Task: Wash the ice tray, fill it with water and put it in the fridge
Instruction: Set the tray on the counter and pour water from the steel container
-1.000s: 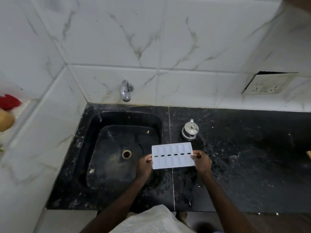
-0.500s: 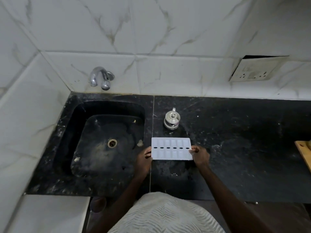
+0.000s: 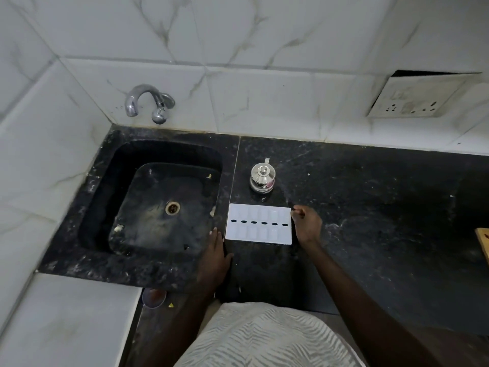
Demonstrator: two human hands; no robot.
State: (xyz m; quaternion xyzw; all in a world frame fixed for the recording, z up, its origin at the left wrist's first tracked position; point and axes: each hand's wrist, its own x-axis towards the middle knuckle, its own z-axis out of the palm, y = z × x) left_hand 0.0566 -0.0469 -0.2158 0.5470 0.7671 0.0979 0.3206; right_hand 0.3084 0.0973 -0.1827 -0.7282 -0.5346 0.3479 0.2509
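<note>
The tray (image 3: 258,224) lies flat on the black counter (image 3: 370,197) at the centre of the frame, just right of the sink (image 3: 164,202) and just below a small steel pot (image 3: 262,178). It is seen as a thin white rectangle with rounded corners, two rows of shallow cells and a line of dark oval slots along the middle. It is judged to be light moulded plastic, fairly stiff along its short axis but apt to twist along its length, and likely slippery once wetted. When filled it would best be taken by both short ends and kept level, since the cells look shallow.

The left hand (image 3: 215,256) is laid flat near the tray's lower left corner, fingers extended and gripping nothing; whether it touches the edge cannot be told. The right hand (image 3: 307,225) is at the right short end, fingers loosely curled against or just beside the rim; no firm grip is shown.

The counter is polished dark stone, speckled and marked with pale residue. The sink is a dark basin with rounded corners, a brass-ringed drain (image 3: 172,208) and a few pale scraps in it. A curved chrome tap (image 3: 148,102) is fixed to the white marble-veined tiles (image 3: 264,96) at upper left; no water is seen running. A socket plate (image 3: 415,98) is set in the wall at upper right.
</note>
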